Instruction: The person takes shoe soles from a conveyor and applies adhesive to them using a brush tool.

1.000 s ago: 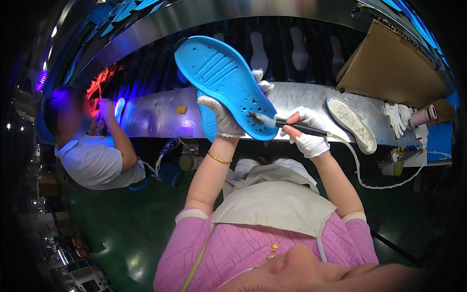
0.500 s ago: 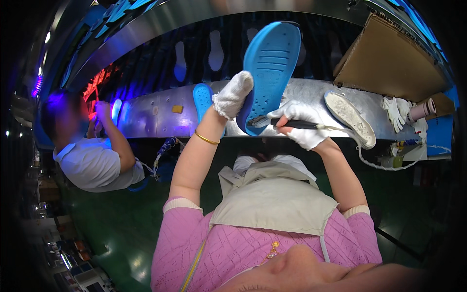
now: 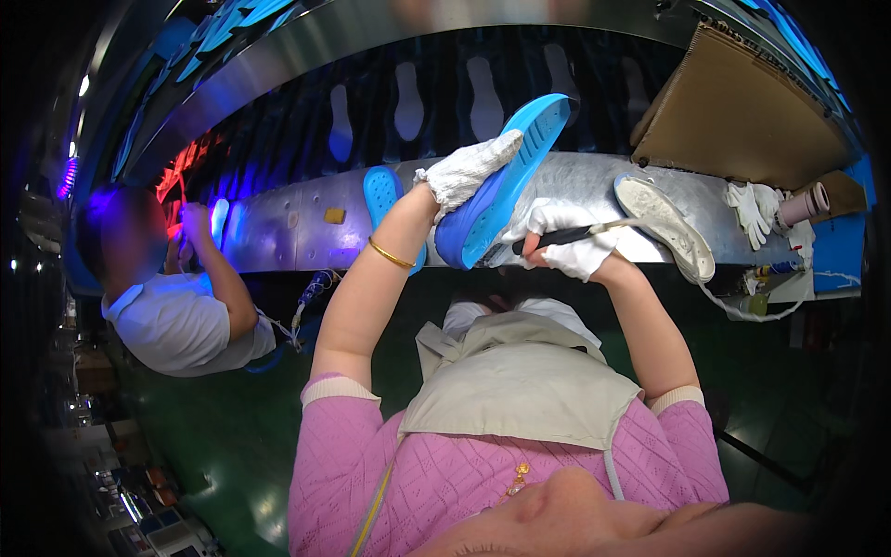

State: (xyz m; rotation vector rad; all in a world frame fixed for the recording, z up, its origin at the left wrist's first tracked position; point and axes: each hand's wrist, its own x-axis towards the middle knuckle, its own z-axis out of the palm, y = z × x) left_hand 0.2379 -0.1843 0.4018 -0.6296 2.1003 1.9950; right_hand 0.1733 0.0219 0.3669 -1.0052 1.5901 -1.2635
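Observation:
My gloved left hand (image 3: pixel 476 172) grips a blue shoe sole (image 3: pixel 524 172) by its side, holding it tilted above the metal bench. Its edge and perforated inner face both show. To its right, my gloved right hand (image 3: pixel 568 243) is closed around a black-handled brush (image 3: pixel 568 238), apart from the sole. The bristles cannot be made out now; a pale cord trails from the handle toward the right. A second blue sole (image 3: pixel 381 193) lies on the bench, partly behind my left forearm. Right of my right hand rests a whitish, residue-coated sole-shaped piece (image 3: pixel 664 226).
Beyond the metal bench (image 3: pixel 278 218) runs a dark conveyor with several sole shapes. A cardboard box (image 3: pixel 742 111), white gloves (image 3: pixel 754 213) and a pinkish roll (image 3: pixel 806 206) are at the right. A small yellow block (image 3: pixel 334 215) lies left. A co-worker (image 3: pixel 190 306) sits far left.
The blue sole has come lower and turned to a steeper slant, showing its side edge. My right hand has drawn the brush away from the sole's near end, where its bristles were.

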